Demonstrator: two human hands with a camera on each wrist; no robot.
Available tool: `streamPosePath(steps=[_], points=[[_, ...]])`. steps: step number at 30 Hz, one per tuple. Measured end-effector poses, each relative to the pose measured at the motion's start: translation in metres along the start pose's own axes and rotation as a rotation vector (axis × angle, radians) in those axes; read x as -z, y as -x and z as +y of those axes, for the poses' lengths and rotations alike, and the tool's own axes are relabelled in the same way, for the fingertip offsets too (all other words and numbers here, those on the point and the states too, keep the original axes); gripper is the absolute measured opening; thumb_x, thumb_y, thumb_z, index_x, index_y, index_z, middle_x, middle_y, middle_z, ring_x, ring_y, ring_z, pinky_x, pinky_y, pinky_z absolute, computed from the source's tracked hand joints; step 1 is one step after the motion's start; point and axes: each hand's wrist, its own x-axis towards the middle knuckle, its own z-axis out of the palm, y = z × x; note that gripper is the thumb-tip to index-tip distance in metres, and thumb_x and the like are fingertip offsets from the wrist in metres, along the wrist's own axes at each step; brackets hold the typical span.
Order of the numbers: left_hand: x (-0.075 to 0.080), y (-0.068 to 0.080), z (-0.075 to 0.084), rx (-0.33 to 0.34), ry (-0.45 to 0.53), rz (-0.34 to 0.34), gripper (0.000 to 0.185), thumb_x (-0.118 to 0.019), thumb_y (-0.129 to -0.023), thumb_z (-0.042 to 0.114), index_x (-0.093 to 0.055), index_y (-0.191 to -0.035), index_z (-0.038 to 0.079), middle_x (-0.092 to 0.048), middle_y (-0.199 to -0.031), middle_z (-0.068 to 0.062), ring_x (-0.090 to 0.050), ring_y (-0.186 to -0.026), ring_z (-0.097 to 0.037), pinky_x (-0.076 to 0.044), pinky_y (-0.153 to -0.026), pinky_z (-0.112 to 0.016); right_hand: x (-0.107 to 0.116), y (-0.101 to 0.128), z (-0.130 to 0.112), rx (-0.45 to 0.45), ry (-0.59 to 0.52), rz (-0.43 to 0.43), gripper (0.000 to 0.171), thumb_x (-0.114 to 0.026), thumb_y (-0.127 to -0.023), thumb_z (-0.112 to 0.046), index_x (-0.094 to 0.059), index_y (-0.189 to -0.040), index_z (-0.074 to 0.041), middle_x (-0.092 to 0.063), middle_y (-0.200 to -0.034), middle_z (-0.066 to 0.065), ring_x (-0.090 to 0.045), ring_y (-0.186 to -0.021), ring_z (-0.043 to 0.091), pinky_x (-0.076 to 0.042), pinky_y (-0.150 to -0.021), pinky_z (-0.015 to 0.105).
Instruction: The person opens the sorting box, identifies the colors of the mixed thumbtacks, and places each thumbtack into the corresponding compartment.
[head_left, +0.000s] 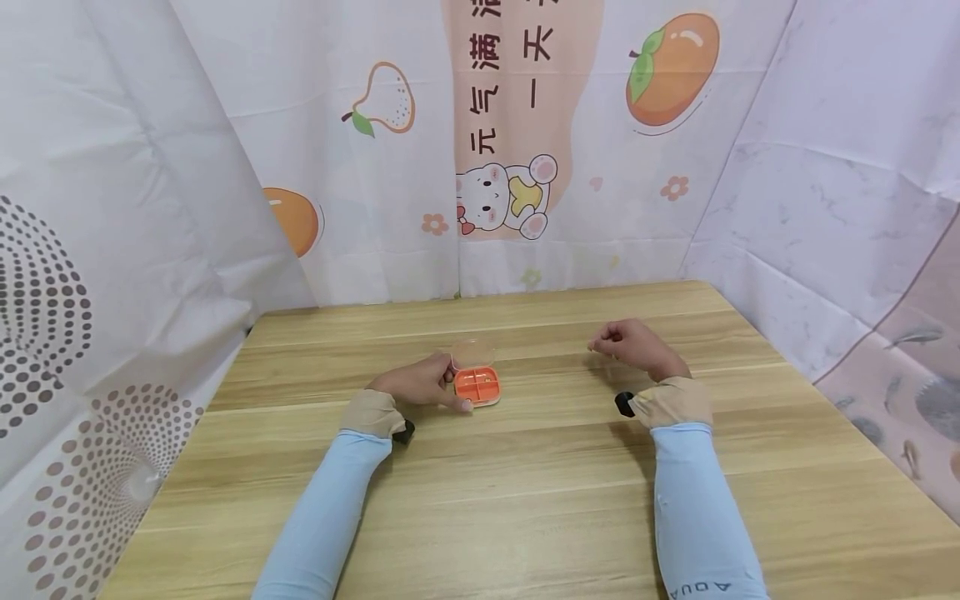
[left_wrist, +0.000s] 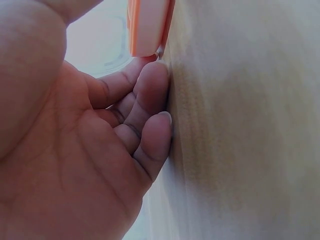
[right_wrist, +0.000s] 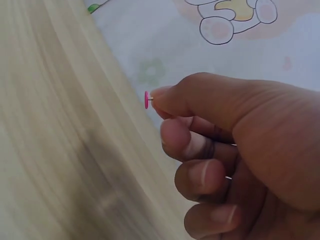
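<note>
Where fingers (right_wrist: 170, 100) pinch: pink pushpin (right_wrist: 146, 99).

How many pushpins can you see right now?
1: a pink pushpin pinched in the right hand, raised above the table. More may be hidden in that hand or in the orange box.

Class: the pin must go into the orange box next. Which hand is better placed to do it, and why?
The right hand: it already pinches the pink pin, above the table. The left hand is busy gripping the box.
</note>
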Motion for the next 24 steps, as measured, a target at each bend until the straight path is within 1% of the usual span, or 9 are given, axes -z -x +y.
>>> streamPosePath(steps=[2, 5, 10, 17, 24], points=[[0.000, 0.000, 0.001, -0.001, 0.003, 0.002, 0.058, -0.088, -0.084, 0.036, -0.052, -0.118, 0.006, -0.054, -0.105, -0.007, -0.048, -0.091, -0.018, -0.044, -0.080, -0.031, -0.001, 0.000, 0.001, 0.003, 0.007, -0.010, 0.021, -0.058, -0.105, -0.014, -0.070, -0.107, 0.003, -0.072, -0.114, 0.018, -0.059, -0.093, 0.019, -0.048, -0.079, 0.029], [0.000, 0.001, 0.002, 0.000, -0.001, 0.004, 0.057, -0.088, -0.084, 0.035, -0.052, -0.116, 0.005, -0.054, -0.104, -0.008, -0.047, -0.089, -0.018, -0.043, -0.079, -0.031, -0.002, -0.001, 0.003, 0.007, 0.012, -0.031, 0.022, -0.056, -0.105, -0.012, -0.070, -0.107, 0.005, -0.073, -0.113, 0.019, -0.057, -0.086, 0.017, -0.047, -0.073, 0.028], [0.000, 0.001, 0.002, 0.005, -0.001, 0.006, 0.056, -0.088, -0.084, 0.035, -0.052, -0.115, 0.005, -0.053, -0.104, -0.008, -0.047, -0.089, -0.018, -0.043, -0.078, -0.032, -0.005, -0.003, 0.004, 0.021, 0.019, -0.046, 0.022, -0.054, -0.105, -0.010, -0.070, -0.105, 0.005, -0.073, -0.112, 0.019, -0.055, -0.079, 0.018, -0.046, -0.066, 0.027], [0.000, 0.002, 0.002, 0.014, -0.014, 0.010, 0.057, -0.088, -0.083, 0.037, -0.052, -0.115, 0.007, -0.052, -0.104, -0.007, -0.047, -0.091, -0.018, -0.043, -0.080, -0.031, -0.009, -0.004, -0.003, 0.028, 0.026, -0.063, 0.021, -0.055, -0.104, -0.009, -0.071, -0.105, 0.004, -0.074, -0.105, 0.016, -0.051, -0.070, 0.014, -0.042, -0.060, 0.026], [0.000, 0.002, 0.003, 0.016, -0.012, 0.004, 0.057, -0.087, -0.084, 0.038, -0.052, -0.116, 0.006, -0.053, -0.105, -0.007, -0.047, -0.091, -0.018, -0.043, -0.080, -0.031, -0.012, -0.005, -0.009, 0.034, 0.016, -0.098, 0.022, -0.057, -0.104, -0.012, -0.070, -0.108, 0.005, -0.071, -0.096, 0.018, -0.045, -0.060, 0.010, -0.038, -0.054, 0.026]])
